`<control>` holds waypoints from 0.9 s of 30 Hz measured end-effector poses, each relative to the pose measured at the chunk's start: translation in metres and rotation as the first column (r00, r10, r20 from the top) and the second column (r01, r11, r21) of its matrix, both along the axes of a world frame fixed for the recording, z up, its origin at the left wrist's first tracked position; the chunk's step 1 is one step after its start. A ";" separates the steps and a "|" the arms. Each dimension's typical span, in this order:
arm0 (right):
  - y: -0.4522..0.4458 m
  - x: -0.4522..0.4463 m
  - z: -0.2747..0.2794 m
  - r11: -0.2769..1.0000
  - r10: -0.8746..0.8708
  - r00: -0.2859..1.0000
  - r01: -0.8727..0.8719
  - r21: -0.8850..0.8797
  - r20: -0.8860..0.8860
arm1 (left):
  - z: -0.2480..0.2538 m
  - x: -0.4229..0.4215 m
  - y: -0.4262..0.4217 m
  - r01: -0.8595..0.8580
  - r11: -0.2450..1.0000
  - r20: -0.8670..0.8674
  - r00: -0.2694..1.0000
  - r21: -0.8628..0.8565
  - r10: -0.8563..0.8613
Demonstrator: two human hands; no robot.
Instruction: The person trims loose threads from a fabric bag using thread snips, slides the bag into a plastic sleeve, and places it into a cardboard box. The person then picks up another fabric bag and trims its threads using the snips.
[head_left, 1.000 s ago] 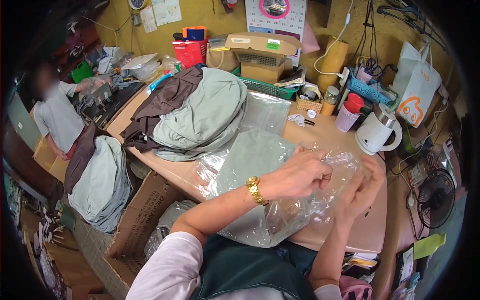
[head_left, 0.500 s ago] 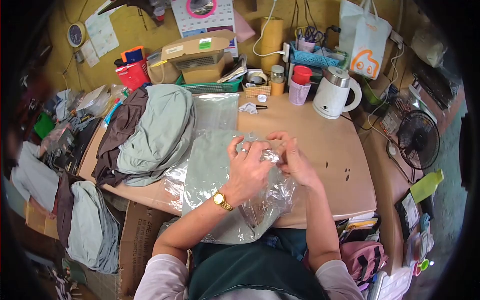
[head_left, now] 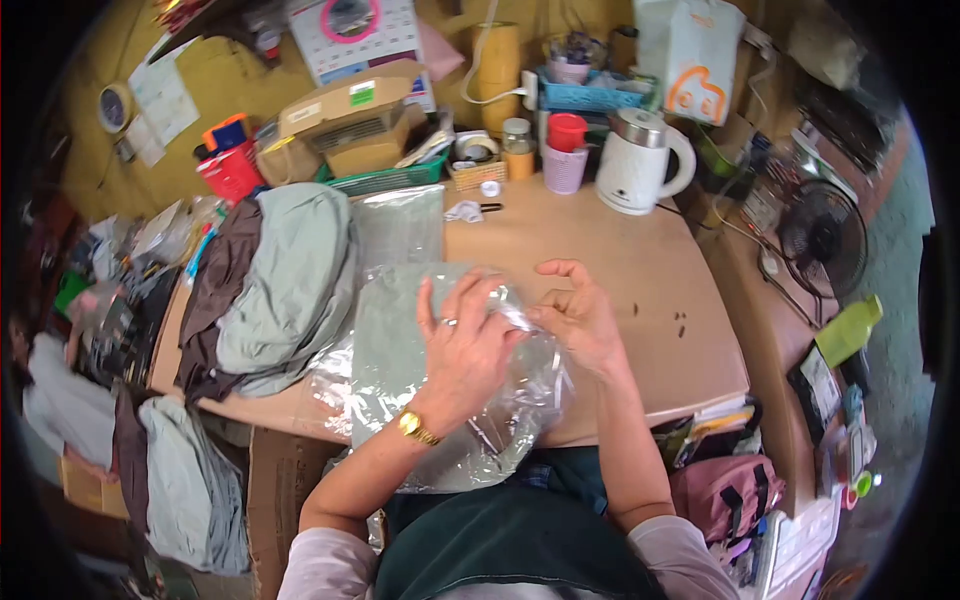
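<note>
A clear plastic bag [head_left: 532, 395] with folded grey-green cloth [head_left: 385, 325] in it lies at the front edge of the table, partly over my lap. My left hand [head_left: 468, 335], with a ring and a gold watch, rests over the bag, its thumb side closed on the crumpled plastic. Beside it, my right hand [head_left: 583, 318] pinches the bag's edge between thumb and fingers, the forefinger raised. Both hands meet near the bag's right side; the exact fingertip contact is partly hidden.
A heap of grey-green and brown cloth [head_left: 290, 285] sits to the left, near flat plastic bags [head_left: 405, 225]. Along the back stand a white kettle [head_left: 634, 165], a lilac cup [head_left: 565, 170] and a cardboard box [head_left: 350, 140]. A black fan [head_left: 822, 238] is at the right.
My right hand's fingers have shifted from bunched-up plastic to a pinch on the bag's edge. My left fingers have spread more. The whole view has shifted a little.
</note>
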State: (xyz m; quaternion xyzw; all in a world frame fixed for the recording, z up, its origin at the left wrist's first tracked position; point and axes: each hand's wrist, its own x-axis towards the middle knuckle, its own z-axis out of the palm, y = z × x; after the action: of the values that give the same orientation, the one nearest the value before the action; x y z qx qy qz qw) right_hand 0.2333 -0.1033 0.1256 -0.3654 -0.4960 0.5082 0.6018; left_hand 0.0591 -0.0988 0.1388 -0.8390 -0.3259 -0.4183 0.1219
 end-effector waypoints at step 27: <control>-0.023 -0.022 -0.028 0.996 -0.078 0.789 0.089 -0.013 -0.609 | -0.056 -0.027 0.000 0.332 0.812 0.325 0.927 -0.480 -0.187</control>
State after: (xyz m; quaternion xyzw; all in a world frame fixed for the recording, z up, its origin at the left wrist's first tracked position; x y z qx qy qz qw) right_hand 0.2108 -0.1262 0.0976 -0.1991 -0.2634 0.5677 0.7541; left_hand 0.0326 -0.0989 0.0829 -0.8137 -0.3223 -0.4330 -0.2158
